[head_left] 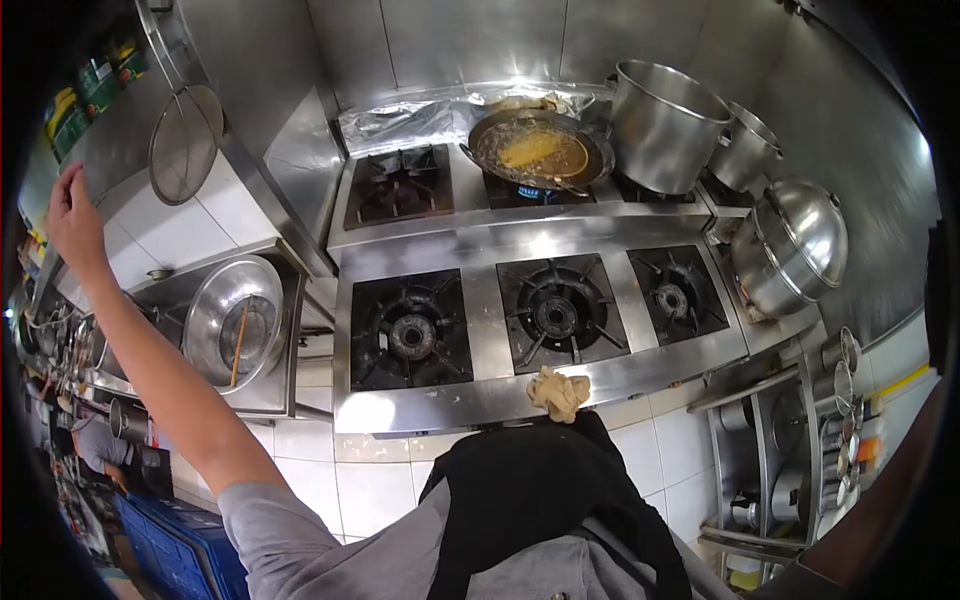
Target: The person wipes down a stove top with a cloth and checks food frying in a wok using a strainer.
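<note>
My left hand [76, 222] is raised at the far left, in front of a metal shelf edge. Its fingers are loosely bent and apart, with nothing seen in them. Nearest to it hangs a round mesh strainer [184, 148] with a long handle. My right arm shows dark at the right edge, and its hand is out of the frame. On the back burner a wok [480, 150] holds bubbling oil with a yellow food piece [538, 148] in it, over a blue flame [540, 192].
A crumpled cloth [560, 394] lies on the stove's front edge. Tall pots [660, 130] and a domed steamer [795, 245] stand on the right. A metal basin [205, 315] with a wooden stick [240, 345] sits in the sink area. Shelves [760, 430] hold pans. Another person [98, 445] is at lower left.
</note>
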Action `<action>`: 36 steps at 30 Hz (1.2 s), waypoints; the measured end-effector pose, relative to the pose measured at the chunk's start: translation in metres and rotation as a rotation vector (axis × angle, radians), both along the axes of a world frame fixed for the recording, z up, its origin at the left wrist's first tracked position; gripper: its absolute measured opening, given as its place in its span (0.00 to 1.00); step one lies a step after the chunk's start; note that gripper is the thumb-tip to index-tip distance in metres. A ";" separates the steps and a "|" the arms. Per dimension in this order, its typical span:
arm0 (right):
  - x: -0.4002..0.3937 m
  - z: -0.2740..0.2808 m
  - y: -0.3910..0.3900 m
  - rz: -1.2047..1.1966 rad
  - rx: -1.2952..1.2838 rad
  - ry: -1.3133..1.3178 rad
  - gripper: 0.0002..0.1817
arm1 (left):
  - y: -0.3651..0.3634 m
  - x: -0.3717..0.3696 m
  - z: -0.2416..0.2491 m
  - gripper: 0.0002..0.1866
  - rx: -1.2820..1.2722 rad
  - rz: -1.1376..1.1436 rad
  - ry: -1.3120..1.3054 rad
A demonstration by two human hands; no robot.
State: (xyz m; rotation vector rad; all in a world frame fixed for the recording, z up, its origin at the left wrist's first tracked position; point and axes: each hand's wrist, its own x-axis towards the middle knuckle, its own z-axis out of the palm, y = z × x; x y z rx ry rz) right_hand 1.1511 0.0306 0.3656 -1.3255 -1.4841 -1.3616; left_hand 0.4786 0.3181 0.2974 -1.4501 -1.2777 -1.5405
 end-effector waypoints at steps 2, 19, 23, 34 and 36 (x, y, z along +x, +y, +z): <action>-0.001 0.001 0.000 0.007 0.002 0.003 0.08 | -0.002 0.000 -0.001 0.13 0.002 -0.008 0.006; -0.012 0.012 0.016 0.106 0.022 0.006 0.06 | -0.003 -0.001 0.004 0.14 -0.039 0.143 -0.003; -0.036 -0.010 0.009 0.293 0.156 0.050 0.05 | 0.010 -0.017 0.000 0.15 -0.043 0.039 -0.036; -0.101 -0.489 0.118 0.673 -1.048 0.986 0.09 | 0.000 -0.006 -0.003 0.13 -0.045 -0.030 -0.035; -0.115 -0.532 0.084 0.179 -1.279 0.773 0.12 | 0.006 -0.009 -0.003 0.13 -0.023 -0.018 -0.027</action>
